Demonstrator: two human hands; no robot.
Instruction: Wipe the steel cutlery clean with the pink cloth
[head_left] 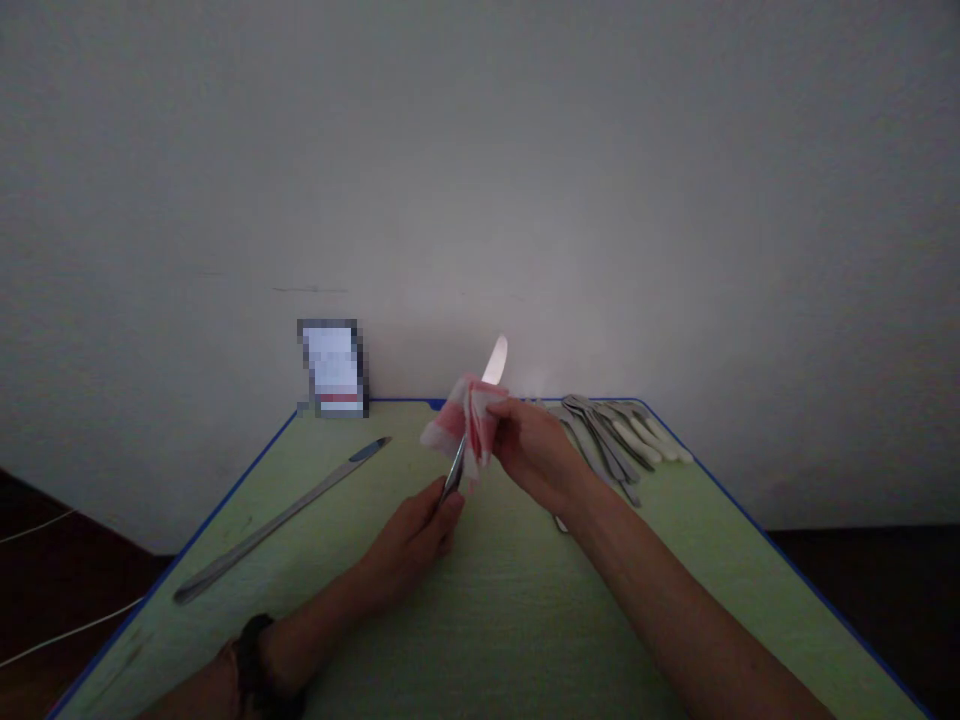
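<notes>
Your left hand (429,525) grips the knife (496,362) by its handle; your right hand (529,440) pinches the pink-and-white cloth (466,412) around the blade, above the table (480,640).

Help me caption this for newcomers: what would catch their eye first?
Probably the table knife, its bright blade jutting from a red-white cloth at centre; the left hand grips the handle, the right hand the cloth. Next, the glowing screen at the green table's far left corner.
</notes>
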